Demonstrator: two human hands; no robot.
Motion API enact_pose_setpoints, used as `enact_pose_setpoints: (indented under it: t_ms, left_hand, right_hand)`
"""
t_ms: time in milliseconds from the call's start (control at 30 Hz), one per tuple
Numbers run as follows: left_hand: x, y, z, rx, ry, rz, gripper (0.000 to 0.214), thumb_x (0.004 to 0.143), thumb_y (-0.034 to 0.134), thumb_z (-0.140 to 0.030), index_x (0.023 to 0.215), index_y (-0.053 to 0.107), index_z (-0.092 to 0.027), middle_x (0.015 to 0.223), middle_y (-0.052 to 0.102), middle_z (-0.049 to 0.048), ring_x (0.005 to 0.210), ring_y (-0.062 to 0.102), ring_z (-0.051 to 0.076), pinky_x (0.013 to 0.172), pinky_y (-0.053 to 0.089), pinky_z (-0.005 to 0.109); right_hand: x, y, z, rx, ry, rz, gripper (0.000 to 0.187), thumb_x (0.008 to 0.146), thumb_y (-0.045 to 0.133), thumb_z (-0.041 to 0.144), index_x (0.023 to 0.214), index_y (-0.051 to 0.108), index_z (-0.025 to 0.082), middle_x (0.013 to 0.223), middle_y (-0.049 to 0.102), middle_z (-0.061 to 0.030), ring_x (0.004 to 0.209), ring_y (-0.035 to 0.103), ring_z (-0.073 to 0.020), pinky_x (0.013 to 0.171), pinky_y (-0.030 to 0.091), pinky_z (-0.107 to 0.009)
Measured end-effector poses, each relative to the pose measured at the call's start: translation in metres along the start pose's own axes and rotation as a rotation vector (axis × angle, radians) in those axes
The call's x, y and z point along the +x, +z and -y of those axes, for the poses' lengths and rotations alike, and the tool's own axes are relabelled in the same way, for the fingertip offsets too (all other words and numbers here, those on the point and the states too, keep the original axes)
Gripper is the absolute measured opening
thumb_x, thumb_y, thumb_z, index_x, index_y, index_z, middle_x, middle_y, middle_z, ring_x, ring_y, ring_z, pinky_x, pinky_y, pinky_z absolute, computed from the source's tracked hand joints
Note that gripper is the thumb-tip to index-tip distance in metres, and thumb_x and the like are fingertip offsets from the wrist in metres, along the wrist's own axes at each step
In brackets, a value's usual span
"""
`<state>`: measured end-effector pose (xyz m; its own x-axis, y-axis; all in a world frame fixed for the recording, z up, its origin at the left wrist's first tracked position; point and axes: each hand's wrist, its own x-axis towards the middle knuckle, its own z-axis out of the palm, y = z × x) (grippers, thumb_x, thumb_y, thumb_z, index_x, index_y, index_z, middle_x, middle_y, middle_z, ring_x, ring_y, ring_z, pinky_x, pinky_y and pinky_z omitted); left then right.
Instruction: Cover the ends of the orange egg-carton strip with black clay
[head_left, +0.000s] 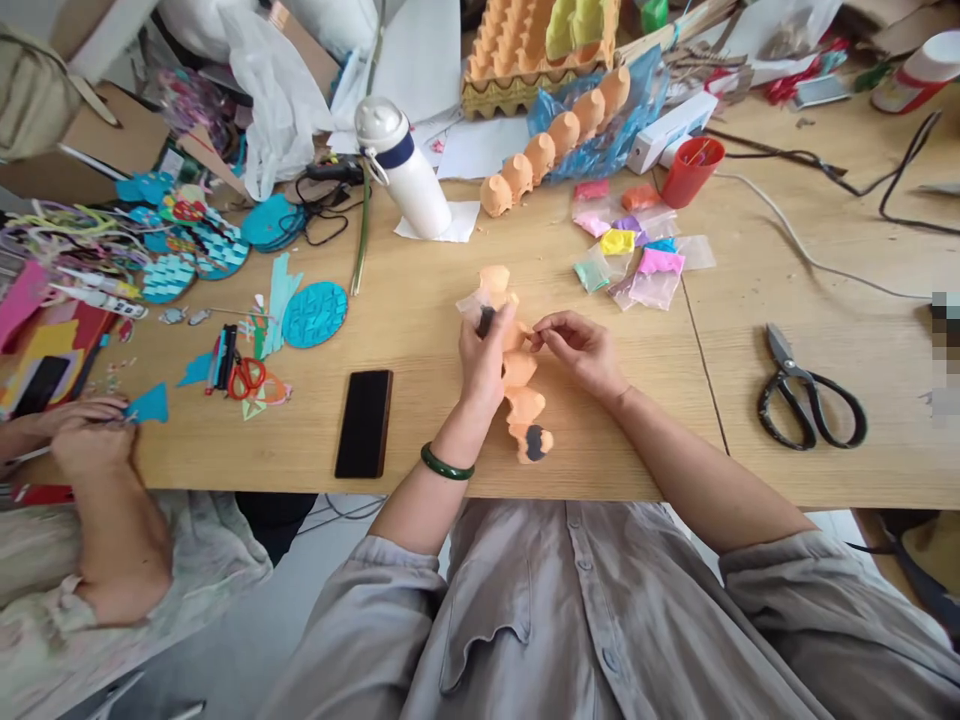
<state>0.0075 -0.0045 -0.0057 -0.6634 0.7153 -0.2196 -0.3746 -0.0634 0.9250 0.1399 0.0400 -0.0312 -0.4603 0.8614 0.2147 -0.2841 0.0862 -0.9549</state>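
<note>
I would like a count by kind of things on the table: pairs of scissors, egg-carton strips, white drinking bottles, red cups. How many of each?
Pairs of scissors: 2, black pair and red-handled pair
Egg-carton strips: 2, near strip and far strip
White bottle: 1
Red cup: 1
Total: 6

Bright, even daylight, soft faint shadows, wide-angle bending at the edges, slight blur at the corners.
</note>
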Motion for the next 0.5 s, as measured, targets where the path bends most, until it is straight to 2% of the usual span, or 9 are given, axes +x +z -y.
enact_pose_setpoints:
  t_ms: [67, 133, 200, 333, 433, 500]
  left_hand:
    - [0.006, -0.001, -0.003, 0.026, 0.013, -0.012, 0.035, 0.063, 0.09, -0.018, 0.088, 0.065, -0.02, 0.087, 0.07, -0.0005, 0.089, 0.067, 0.016, 0.085, 0.055, 0.029]
    - [0.016, -0.005, -0.011, -0.044, -0.079, -0.002, 0.026, 0.069, 0.084, -0.017, 0.086, 0.065, -0.02, 0.086, 0.069, 0.0005, 0.092, 0.068, 0.019, 0.088, 0.057, 0.036]
    - [0.027, -0.013, -0.023, -0.134, -0.242, 0.084, 0.015, 0.076, 0.079, -0.02, 0.083, 0.065, -0.02, 0.086, 0.07, 0.0017, 0.098, 0.07, 0.021, 0.092, 0.058, 0.04]
    - [0.041, -0.03, -0.054, -0.16, -0.331, 0.159, 0.006, 0.081, 0.075, -0.026, 0.08, 0.069, -0.023, 0.087, 0.075, 0.0037, 0.102, 0.074, 0.027, 0.087, 0.06, 0.039]
    - [0.041, -0.035, -0.071, -0.172, -0.333, 0.138, 0.006, 0.082, 0.074, -0.026, 0.079, 0.069, -0.025, 0.084, 0.076, 0.0027, 0.101, 0.074, 0.025, 0.078, 0.061, 0.034]
    - [0.038, -0.037, -0.079, -0.2, -0.356, 0.124, 0.003, 0.085, 0.073, -0.028, 0.084, 0.071, -0.026, 0.086, 0.077, 0.002, 0.1, 0.075, 0.024, 0.074, 0.06, 0.031]
  right_hand:
    - [0.001, -0.001, -0.001, 0.037, 0.003, 0.009, 0.037, 0.087, 0.082, 0.054, 0.093, 0.073, 0.019, 0.084, 0.075, -0.0043, 0.078, 0.073, -0.0165, 0.084, 0.064, -0.034]
    - [0.005, -0.007, -0.004, 0.062, 0.035, -0.048, 0.034, 0.085, 0.084, 0.051, 0.094, 0.073, 0.02, 0.085, 0.075, -0.0031, 0.076, 0.073, -0.0151, 0.083, 0.065, -0.034]
    - [0.012, -0.016, -0.008, 0.06, 0.076, -0.156, 0.028, 0.083, 0.086, 0.043, 0.09, 0.072, 0.02, 0.081, 0.072, -0.0004, 0.069, 0.07, -0.0124, 0.076, 0.066, -0.031]
    - [0.027, -0.033, -0.009, 0.048, 0.134, -0.291, 0.017, 0.085, 0.081, 0.029, 0.087, 0.068, 0.02, 0.078, 0.067, 0.0023, 0.061, 0.066, -0.0094, 0.07, 0.067, -0.029]
    - [0.023, -0.022, 0.0, 0.068, 0.196, -0.225, 0.018, 0.09, 0.077, 0.032, 0.09, 0.062, 0.021, 0.079, 0.069, 0.0017, 0.063, 0.07, -0.0114, 0.07, 0.066, -0.029]
    - [0.004, 0.001, 0.005, 0.076, 0.248, -0.032, 0.019, 0.091, 0.075, 0.035, 0.092, 0.063, 0.021, 0.083, 0.073, -0.0008, 0.068, 0.073, -0.0133, 0.072, 0.065, -0.029]
